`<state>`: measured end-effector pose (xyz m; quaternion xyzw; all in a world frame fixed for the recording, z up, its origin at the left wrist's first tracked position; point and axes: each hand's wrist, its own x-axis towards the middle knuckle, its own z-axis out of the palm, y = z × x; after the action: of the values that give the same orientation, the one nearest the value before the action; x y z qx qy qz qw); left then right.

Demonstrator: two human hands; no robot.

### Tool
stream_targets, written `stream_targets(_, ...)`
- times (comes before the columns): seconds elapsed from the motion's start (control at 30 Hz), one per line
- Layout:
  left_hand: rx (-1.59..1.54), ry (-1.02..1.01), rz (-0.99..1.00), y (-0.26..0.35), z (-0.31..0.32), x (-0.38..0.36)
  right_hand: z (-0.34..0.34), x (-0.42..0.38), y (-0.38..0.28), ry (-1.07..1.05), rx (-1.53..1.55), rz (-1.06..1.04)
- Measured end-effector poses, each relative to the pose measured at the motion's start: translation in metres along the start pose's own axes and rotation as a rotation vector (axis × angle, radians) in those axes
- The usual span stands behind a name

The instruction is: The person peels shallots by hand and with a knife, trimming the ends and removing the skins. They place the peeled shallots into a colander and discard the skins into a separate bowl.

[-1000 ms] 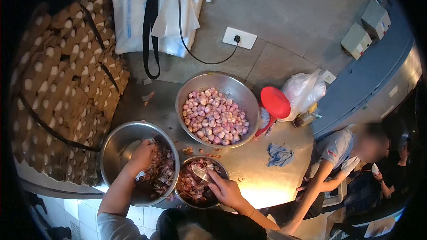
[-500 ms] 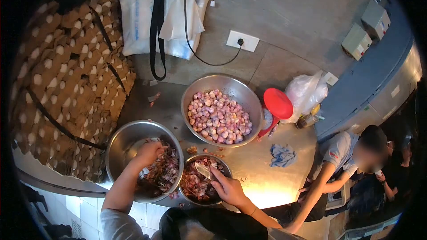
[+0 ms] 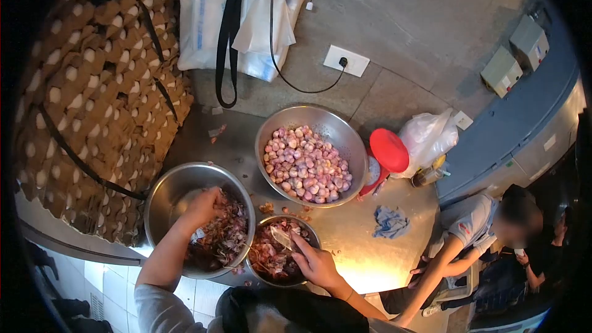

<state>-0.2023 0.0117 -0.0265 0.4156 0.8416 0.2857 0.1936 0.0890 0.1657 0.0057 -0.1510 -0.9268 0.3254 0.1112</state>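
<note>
Big stack of egg trays [image 3: 92,98] on the left, then the big bowl [image 3: 354,142] of peeled shallots at the back. Left hand [image 3: 203,206] is down in the peel bowl [image 3: 166,197], fingers curled on scraps. Right hand [image 3: 314,262] grips a knife [image 3: 280,236] over the small bowl [image 3: 308,227].

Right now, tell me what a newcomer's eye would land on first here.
The big steel colander of peeled pink shallots at the table's centre, with a red-topped scale just to its right. Nearer, the left hand digs into a bowl of peelings, while the right hand holds a small knife over a smaller bowl. Stacked egg trays fill the left side.
</note>
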Motion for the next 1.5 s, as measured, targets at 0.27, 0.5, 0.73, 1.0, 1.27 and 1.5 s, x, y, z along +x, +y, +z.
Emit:
stream_targets(0.27,0.092,0.005,0.123,-0.022,0.013,0.001,0.003,0.000,0.001,0.078,-0.039,-0.070)
stream_targets(0.5,0.083,-0.069,0.062,-0.010,0.006,0.005,0.004,0.000,0.001,0.112,-0.044,-0.088)
stream_targets(0.73,0.107,0.039,0.065,-0.008,0.008,0.004,0.006,-0.001,0.001,0.125,-0.061,-0.097)
stream_targets(1.0,0.120,0.038,0.002,-0.016,0.011,0.004,0.008,-0.001,0.004,0.118,-0.067,-0.103)
stream_targets(1.27,0.136,0.034,-0.021,-0.011,0.009,0.003,0.006,0.000,0.003,0.108,-0.061,-0.097)
stream_targets(1.5,0.048,-0.055,-0.102,-0.014,0.011,0.005,0.005,0.000,0.002,0.121,-0.055,-0.106)
